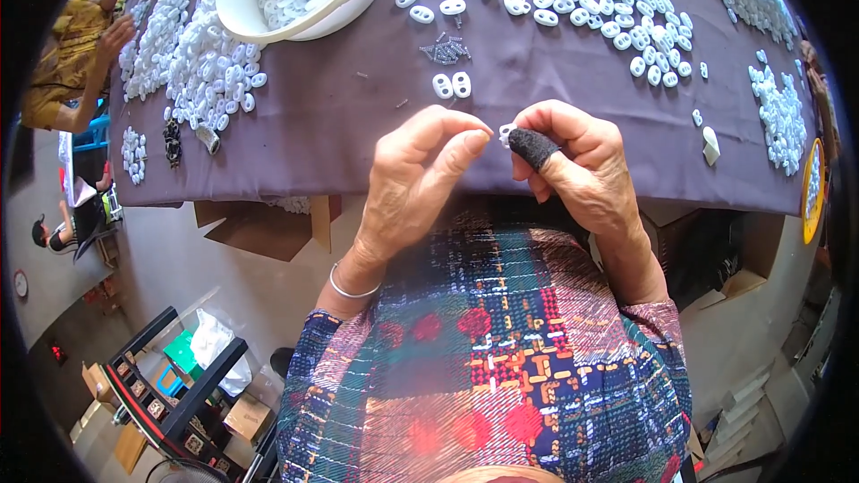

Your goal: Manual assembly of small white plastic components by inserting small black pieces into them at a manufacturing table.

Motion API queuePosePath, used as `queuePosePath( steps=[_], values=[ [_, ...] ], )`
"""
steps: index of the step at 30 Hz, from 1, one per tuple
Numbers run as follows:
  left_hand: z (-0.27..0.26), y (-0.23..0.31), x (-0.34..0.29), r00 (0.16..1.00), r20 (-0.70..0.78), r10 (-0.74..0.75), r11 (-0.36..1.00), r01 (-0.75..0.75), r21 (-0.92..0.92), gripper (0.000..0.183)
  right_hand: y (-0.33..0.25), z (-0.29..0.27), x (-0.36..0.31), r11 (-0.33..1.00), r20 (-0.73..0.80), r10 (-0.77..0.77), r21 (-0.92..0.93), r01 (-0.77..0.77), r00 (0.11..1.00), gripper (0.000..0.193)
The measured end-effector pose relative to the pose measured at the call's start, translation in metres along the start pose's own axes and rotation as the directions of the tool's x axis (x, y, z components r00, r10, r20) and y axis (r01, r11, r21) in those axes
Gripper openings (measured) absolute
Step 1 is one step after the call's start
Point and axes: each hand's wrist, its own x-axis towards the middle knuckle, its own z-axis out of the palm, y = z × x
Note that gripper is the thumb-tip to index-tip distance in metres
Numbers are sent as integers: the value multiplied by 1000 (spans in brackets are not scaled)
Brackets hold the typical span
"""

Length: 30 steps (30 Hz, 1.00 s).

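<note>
My right hand, a black cloth cover on its thumb, pinches a small white plastic two-hole piece at its fingertips. Close to its left side, my left hand has thumb and forefinger tips brought together; whatever may be between them is too small to make out. A silver bangle circles the left wrist. Two white oval two-hole pieces lie side by side just beyond my hands. Behind them is a small heap of tiny grey metal parts, either springs or screws.
A cream basin full of white pieces stands on the dark tablecloth. Large heaps of white pieces lie left, a looser group right. A yellow-rimmed tray sits at the right edge. Another person's hands are far left.
</note>
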Motion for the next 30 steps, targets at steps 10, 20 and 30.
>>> queuePosePath(
  steps=[10,20,30],
  values=[
    [-6,-17,3,920,-233,316,839,-156,522,14,7,-2,-1,978,-98,-130,-177,111,987,8],
    [-11,-13,9,904,-217,368,706,-120,698,13,12,-3,-4,976,-102,-133,-187,113,986,9],
    [-5,-13,21,918,-135,373,689,-176,704,13,9,-4,-5,969,-92,-148,-211,126,985,8]
  ],
)
